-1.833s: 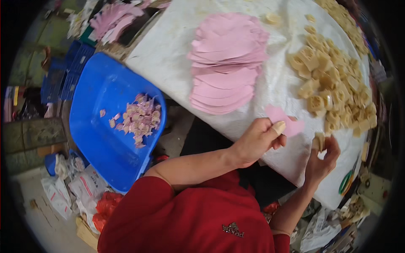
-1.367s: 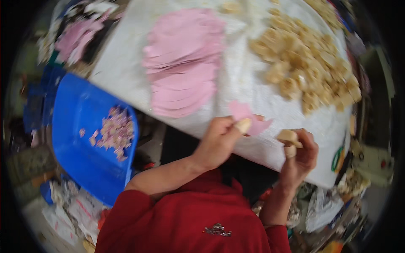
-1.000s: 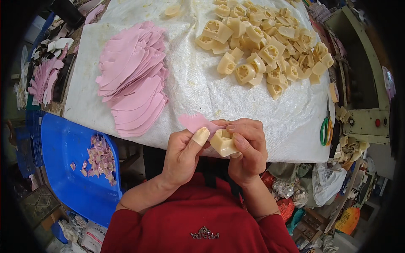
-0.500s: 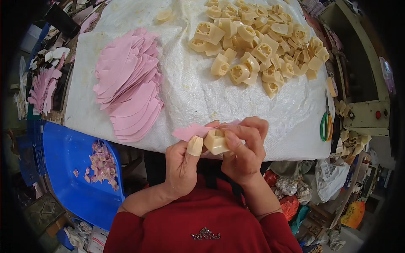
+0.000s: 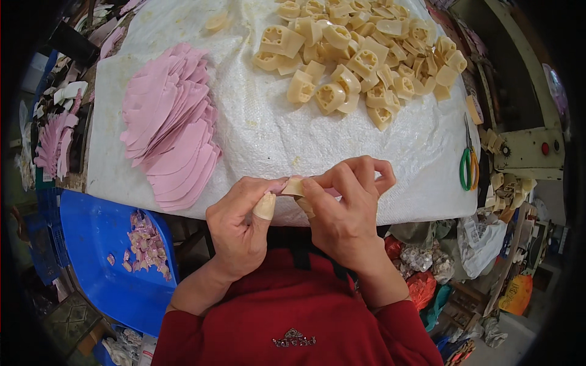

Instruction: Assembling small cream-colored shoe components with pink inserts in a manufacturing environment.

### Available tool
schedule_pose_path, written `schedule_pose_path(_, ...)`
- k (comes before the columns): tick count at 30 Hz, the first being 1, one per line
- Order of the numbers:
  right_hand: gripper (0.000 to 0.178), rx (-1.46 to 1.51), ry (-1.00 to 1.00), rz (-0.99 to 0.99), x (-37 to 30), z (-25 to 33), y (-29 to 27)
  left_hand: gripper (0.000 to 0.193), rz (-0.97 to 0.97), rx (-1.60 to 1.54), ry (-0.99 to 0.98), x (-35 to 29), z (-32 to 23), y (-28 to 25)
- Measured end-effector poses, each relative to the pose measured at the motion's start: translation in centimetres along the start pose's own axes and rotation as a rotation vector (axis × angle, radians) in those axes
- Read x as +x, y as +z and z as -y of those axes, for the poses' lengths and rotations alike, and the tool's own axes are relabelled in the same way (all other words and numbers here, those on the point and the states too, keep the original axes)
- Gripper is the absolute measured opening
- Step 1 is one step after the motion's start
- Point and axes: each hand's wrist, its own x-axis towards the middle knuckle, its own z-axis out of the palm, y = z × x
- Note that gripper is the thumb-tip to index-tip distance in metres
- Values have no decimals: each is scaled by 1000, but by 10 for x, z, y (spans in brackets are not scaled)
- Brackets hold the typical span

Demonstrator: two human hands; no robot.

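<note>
The left hand (image 5: 239, 222) pinches a pink sheet (image 5: 332, 192) of thin, matte, flexible stock at the left end of a cream hollow piece (image 5: 293, 186), thumb and forefinger pressed together; a cream sleeve (image 5: 264, 206) covers the tip of its thumb; the right hand (image 5: 348, 210) grips the cream hollow piece between thumb and fingers, its other fingers curled above; both held items are located at the near edge of the work surface, in front of the red shirt (image 5: 293, 311), and are largely covered by the fingers; the surface is overlaid with a white woven cover (image 5: 262, 146), creased and slightly glossy; at its left lies a fanned stack of pink sheets (image 5: 165, 122), smooth, with curved edges; at the far right lies a heap of cream pieces (image 5: 366, 61), smooth, angular to rounded, with perforated recesses; scissors (image 5: 466, 169) with green and orange loop handles lie near the right edge; at lower left, a blue plastic tub (image 5: 113, 293) contains small, irregular pink-and-cream scraps (image 5: 146, 244).
</note>
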Motion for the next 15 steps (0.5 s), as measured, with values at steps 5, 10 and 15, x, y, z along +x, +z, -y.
schedule_pose_path(5,27,70,8,71,-3,-2,2,16,-15,262,233,1,1,7)
schedule_pose_path(10,32,235,7,-31,-10,-18,18,20,11,180,137,-1,2,8)
schedule_pose_path(15,33,576,42,-15,-15,-22,16,21,68,-64,96,3,25,6)
